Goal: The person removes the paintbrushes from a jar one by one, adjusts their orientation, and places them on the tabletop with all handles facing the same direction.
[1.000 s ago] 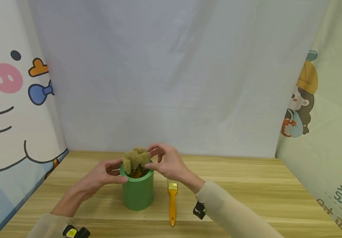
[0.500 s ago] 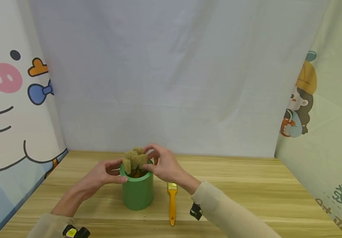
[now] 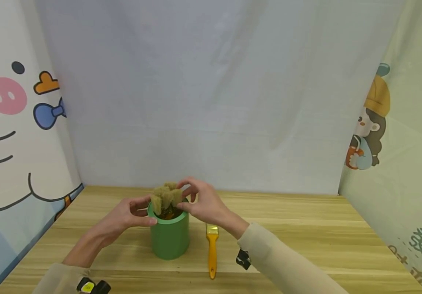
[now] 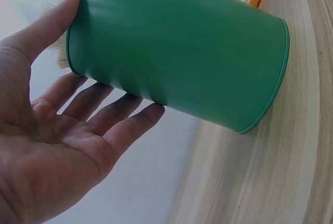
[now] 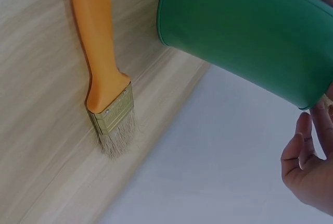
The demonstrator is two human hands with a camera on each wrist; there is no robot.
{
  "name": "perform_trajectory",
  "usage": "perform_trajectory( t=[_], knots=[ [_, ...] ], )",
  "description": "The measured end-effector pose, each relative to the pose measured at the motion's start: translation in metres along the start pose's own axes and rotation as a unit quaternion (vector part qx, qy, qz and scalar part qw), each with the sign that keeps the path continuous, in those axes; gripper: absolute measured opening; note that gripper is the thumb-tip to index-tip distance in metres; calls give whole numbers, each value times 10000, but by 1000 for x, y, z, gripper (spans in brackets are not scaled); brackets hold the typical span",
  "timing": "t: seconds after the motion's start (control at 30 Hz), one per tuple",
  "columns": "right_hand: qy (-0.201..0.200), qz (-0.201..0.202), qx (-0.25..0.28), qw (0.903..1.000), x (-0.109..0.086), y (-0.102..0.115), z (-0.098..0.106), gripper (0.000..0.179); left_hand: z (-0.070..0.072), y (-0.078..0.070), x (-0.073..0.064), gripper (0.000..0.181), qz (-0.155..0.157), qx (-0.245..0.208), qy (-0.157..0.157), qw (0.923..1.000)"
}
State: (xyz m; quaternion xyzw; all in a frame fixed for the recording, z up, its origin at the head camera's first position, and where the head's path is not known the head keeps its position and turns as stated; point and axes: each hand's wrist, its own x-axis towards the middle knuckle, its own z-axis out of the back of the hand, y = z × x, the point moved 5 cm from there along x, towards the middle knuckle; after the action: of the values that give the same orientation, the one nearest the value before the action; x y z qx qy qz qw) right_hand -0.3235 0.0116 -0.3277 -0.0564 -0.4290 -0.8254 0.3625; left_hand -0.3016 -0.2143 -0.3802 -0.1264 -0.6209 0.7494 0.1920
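A green cylindrical pot (image 3: 169, 241) stands upright on the table. Several paintbrushes (image 3: 166, 197) are in it, tan bristles up and handles mostly hidden inside. With thumb at the near rim and fingers around the far side, my left hand (image 3: 126, 213) holds the pot; the left wrist view shows the fingertips against the green wall (image 4: 177, 47). My right hand (image 3: 206, 204) is over the pot's right rim, thumb and fingers pinching the rightmost paintbrush (image 3: 176, 197) near its bristles. In the right wrist view, the right hand (image 5: 315, 174) is partly cut off at the edge.
A loose paintbrush with an orange handle (image 3: 212, 255) lies on the wooden table (image 3: 306, 245), just right of the pot, bristles pointing away. A pale grey curtain (image 3: 211, 102) hangs behind the table, and printed cloths (image 3: 398, 183) flank both sides.
My right hand has shifted slightly left, bringing the rightmost paintbrush closer to the others in the pot. My left hand and the pot have barely moved.
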Motion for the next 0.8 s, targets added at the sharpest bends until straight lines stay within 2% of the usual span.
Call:
perform_trajectory(
  t=[0.33,0.57,0.8],
  knots=[
    [37,192,-45,9998,1,0,1,40,1,1,-1,87,65,-17,-14,10000],
    [-26,604,78,9981,2,3,10,43,0,1,1,83,24,-41,-30,10000],
    [-64,799,178,9966,5,9,14,40,-1,0,1,85,-26,-87,-16,10000]
  ],
)
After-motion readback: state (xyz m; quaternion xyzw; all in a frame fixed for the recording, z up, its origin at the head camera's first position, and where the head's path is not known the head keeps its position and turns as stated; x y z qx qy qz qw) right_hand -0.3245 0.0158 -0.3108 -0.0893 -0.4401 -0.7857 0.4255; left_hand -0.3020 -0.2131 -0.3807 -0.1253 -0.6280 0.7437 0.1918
